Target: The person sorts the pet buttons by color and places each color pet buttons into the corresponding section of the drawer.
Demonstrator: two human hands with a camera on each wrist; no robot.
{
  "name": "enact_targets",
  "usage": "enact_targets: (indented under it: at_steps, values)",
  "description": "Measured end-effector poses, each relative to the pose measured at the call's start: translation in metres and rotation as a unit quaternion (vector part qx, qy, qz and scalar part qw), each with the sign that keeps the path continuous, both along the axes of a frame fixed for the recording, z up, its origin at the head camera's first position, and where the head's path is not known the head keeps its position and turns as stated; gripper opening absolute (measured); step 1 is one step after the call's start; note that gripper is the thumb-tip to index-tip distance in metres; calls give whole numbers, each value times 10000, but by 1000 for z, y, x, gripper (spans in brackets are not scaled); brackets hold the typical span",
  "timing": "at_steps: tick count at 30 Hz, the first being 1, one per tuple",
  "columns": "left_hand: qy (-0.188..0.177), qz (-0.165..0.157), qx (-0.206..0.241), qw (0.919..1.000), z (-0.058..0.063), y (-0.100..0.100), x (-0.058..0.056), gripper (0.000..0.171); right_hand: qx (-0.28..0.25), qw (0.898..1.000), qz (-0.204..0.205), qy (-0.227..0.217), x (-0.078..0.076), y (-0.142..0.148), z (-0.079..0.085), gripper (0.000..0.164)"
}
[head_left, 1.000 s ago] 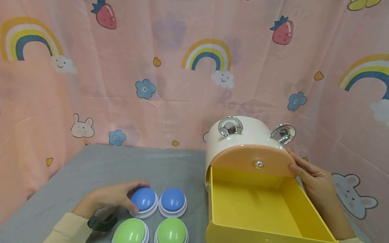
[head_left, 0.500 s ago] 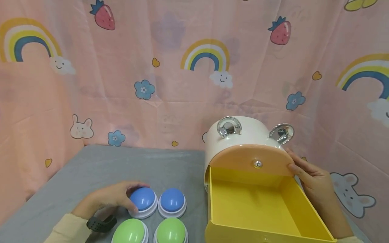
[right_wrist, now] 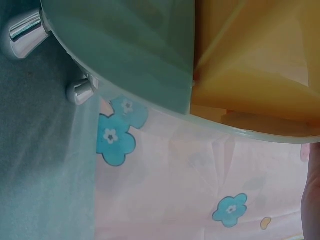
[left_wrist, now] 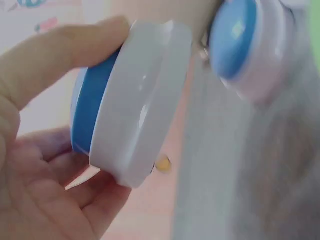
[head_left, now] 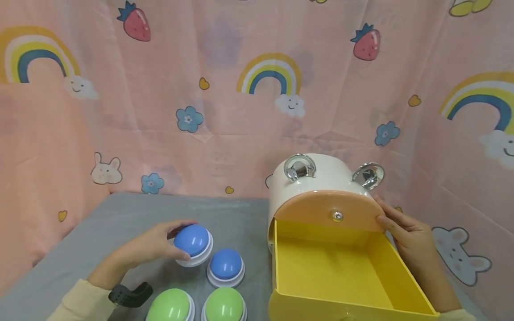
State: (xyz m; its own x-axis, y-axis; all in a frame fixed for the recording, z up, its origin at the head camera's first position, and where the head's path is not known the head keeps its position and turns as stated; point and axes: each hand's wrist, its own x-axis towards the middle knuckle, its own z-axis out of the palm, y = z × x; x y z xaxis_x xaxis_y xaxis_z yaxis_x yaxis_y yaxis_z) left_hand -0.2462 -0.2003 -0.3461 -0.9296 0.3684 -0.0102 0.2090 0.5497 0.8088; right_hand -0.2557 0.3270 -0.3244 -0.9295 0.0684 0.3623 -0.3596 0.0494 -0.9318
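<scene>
In the head view my left hand pinches a blue domed push button by its sides, raised and tilted above the grey table. The left wrist view shows the thumb at one edge of its white base and the fingers curled round the opposite side. Another blue push button stands on the table to its right. My right hand grips the right edge of a rounded white storage box, thumb on its peach front panel. Its yellow drawer is pulled out, with nothing inside.
Two green push buttons stand at the table's near side, below the blue one. Silver ear-shaped rings top the box, and silver feet show in the right wrist view. A pink patterned curtain hangs behind the grey table.
My left hand has lifted the left blue push button off the table, upward and slightly away. My right hand keeps its grip on the storage box. The head view has shifted slightly.
</scene>
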Motion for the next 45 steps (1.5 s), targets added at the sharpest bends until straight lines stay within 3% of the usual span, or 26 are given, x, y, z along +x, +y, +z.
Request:
enact_targets:
  at_steps: [9,16,24,45]
  values:
    - [339,-154,203,9991,41,27,10,80,115,9999,42,-3,-3,-1,2,47]
    - [348,-427,160,9984,69,55,18,81,121,9998,149,74,-3,-2,2,47]
    - [190,-637,-179,9976,102,97,27,74,135,9997,164,110,-2,-2,0,46]
    - [276,-1516,-575,9864,122,179,22,72,292,9995,-84,84,2,1,0,46]
